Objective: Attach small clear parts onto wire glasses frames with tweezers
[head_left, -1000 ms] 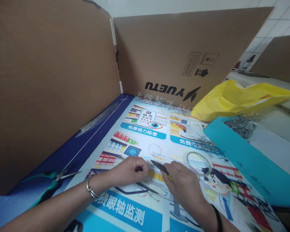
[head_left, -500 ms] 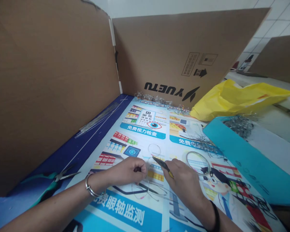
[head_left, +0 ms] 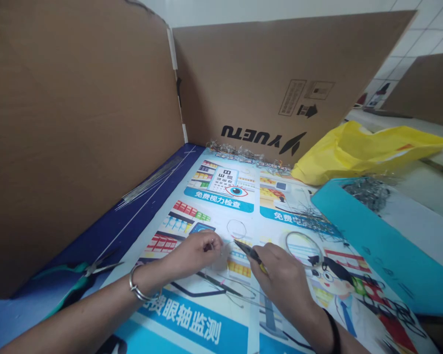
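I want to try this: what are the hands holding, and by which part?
The right hand grips pliers by the handles. The left hand seems to pinch thin wire; exactly where is unclear.

Metal pliers [head_left: 248, 250], shiny metal bangle [head_left: 134, 285], matt cardboard [head_left: 243, 73]

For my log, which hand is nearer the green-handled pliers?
Left. The left hand is right of the green-handled pliers, not touching them; the right hand is farther right.

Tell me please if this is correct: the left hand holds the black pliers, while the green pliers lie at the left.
Not quite: the head view shows the black pliers in the right hand, not the left hand. The green pliers do lie at the left.
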`<state>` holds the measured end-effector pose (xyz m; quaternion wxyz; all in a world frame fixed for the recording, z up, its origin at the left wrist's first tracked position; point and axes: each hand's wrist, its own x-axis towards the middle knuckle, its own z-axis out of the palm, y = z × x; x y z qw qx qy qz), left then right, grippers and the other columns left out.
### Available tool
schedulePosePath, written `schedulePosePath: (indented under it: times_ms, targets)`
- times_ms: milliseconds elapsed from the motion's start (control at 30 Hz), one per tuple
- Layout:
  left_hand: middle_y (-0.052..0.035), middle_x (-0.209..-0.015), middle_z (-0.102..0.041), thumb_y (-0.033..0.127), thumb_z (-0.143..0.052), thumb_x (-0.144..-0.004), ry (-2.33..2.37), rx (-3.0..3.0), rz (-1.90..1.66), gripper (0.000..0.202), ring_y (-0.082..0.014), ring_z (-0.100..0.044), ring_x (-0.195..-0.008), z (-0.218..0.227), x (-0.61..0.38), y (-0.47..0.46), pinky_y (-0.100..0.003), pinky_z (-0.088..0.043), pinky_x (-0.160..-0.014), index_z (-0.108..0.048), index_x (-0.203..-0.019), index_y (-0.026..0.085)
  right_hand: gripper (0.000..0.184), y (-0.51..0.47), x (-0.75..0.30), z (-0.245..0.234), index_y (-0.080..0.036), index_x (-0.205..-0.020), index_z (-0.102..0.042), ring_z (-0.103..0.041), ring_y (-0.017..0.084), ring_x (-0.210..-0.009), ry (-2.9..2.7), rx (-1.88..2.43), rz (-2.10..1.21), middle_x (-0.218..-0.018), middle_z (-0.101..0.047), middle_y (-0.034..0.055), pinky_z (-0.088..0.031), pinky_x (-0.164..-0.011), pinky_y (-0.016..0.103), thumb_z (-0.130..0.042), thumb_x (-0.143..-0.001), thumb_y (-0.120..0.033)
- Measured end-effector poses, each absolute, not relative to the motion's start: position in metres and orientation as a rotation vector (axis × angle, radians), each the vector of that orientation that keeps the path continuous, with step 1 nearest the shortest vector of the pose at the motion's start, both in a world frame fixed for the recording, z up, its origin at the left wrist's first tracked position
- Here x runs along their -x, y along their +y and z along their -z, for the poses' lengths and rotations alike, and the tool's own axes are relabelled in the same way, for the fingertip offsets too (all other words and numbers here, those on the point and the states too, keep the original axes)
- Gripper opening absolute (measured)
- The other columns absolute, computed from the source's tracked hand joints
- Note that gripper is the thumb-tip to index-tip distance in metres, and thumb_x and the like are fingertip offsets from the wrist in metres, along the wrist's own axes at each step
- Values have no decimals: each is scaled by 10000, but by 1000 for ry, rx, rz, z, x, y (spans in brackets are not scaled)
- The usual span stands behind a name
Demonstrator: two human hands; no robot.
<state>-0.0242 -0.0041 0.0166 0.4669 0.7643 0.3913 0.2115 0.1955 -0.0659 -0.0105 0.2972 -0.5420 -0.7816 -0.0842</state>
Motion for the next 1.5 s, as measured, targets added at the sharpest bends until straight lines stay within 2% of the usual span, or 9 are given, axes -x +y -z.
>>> schedulePosePath:
  times_ms: [200, 467, 767, 1067, 1500]
  targets:
    - [17, -666, -527, 162, -460, -742, 935, -1822, -382, 94, -109, -460, -609, -16, 23, -8, -223, -353, -566, -542, -696, 160, 171, -68, -191, 7, -146, -808, -617, -509, 165, -653, -2113, 1347, 254, -680, -559, 46, -359, -609, 263, -468, -868, -204]
    - [26, -665, -523, 114, -461, -677, 905, -1736, -403, 81, -106, -465, -635, -17, 22, -8, -214, -361, -597, -523, -661, 164, 194, -71, -189, 7, -142, -828, -623, -503, 167, -648, -2169, 1317, 277, -684, -563, 51, -363, -602, 265, -448, -877, -208]
    - [34, -688, -568, 147, -460, -686, 1002, -1756, -373, 101, -94, -458, -591, -20, 22, -8, -201, -342, -568, -557, -673, 167, 188, -71, -188, 5, -143, -845, -630, -488, 173, -648, -2197, 1274, 305, -674, -553, 50, -346, -596, 272, -448, -869, -183]
    - [56, -587, -474, 114, -424, -661, 990, -1755, -329, 99, -94, -419, -566, -29, 23, -9, -198, -310, -545, -501, -645, 173, 185, -71, -189, 5, -150, -819, -622, -468, 174, -639, -2216, 1289, 354, -658, -532, 44, -322, -598, 285, -446, -868, -182]
    - [57, -571, -480, 95, -420, -642, 923, -1661, -320, 114, -85, -389, -521, -23, 23, -8, -206, -296, -529, -495, -658, 180, 206, -71, -187, 4, -157, -817, -616, -470, 173, -655, -2239, 1291, 412, -654, -529, 39, -329, -609, 290, -417, -868, -165]
